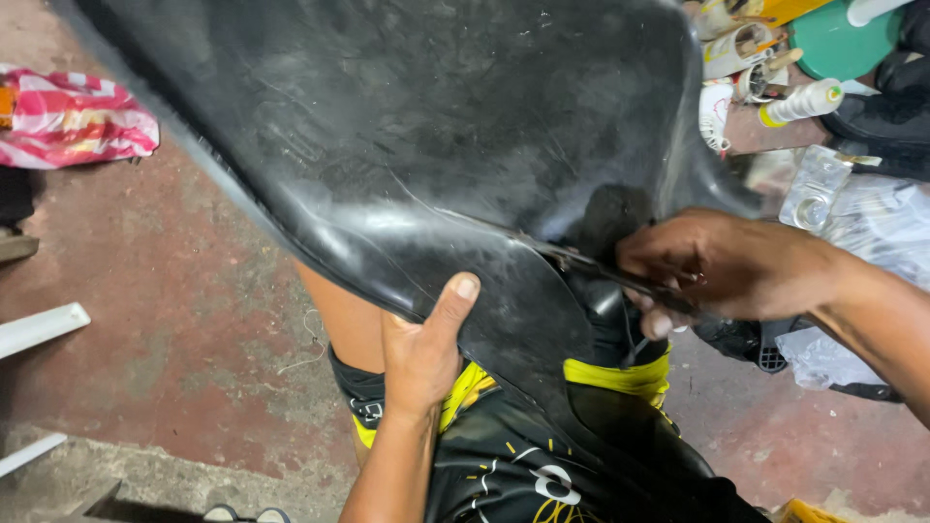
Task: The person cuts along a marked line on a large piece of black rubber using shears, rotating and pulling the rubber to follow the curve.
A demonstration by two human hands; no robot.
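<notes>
A large sheet of shiny black rubber [407, 126], like a piece of inner tube, fills the upper middle of the head view and drapes over my lap. My left hand [421, 349] grips its lower edge, thumb on top. My right hand [722, 266] is closed on a pair of scissors [591, 263] whose blades sit in a slit in the rubber beside a rough dark patch [615, 215]. My knee and black-and-yellow shorts [523, 455] show below the sheet.
The floor is red-brown concrete [184, 329]. A pink and white plastic bag [73, 118] lies at the far left. Bottles, tubes and a green lid [838, 44] crowd the top right, with clear plastic bags [872, 228] beside them. White strips [39, 329] lie at the left edge.
</notes>
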